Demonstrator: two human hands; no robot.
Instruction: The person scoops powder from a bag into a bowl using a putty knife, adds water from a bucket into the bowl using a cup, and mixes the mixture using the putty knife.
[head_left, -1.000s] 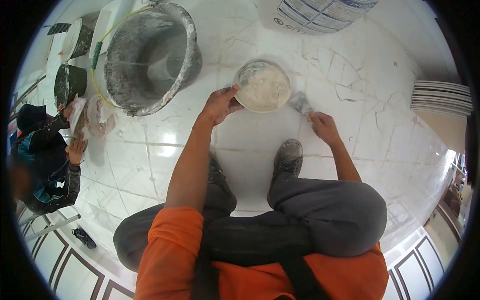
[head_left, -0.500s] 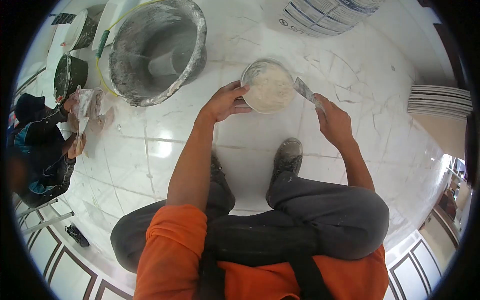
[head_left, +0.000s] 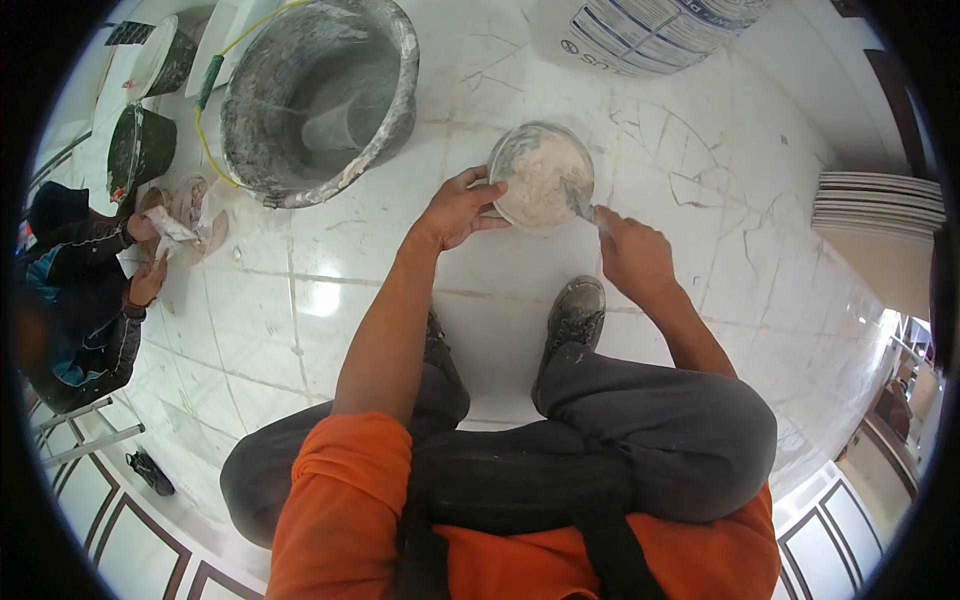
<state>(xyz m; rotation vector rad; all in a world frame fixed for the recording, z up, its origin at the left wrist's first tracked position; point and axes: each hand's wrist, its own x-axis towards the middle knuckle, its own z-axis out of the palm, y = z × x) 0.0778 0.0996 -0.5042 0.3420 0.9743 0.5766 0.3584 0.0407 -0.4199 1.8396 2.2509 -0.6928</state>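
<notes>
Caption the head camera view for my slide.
Left hand steadies a bowl of pale material; right hand holds a scraper inside it, large stained bucket nearby.

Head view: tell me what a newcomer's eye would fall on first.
Probably the big, pale-crusted bucket at the upper left, the largest container in view. Next, just above the picture's middle, the round bowl of pale material, gripped by the left hand, while the right hand holds a scraper over it. The bright orange sleeve also stands out at lower left.
</notes>
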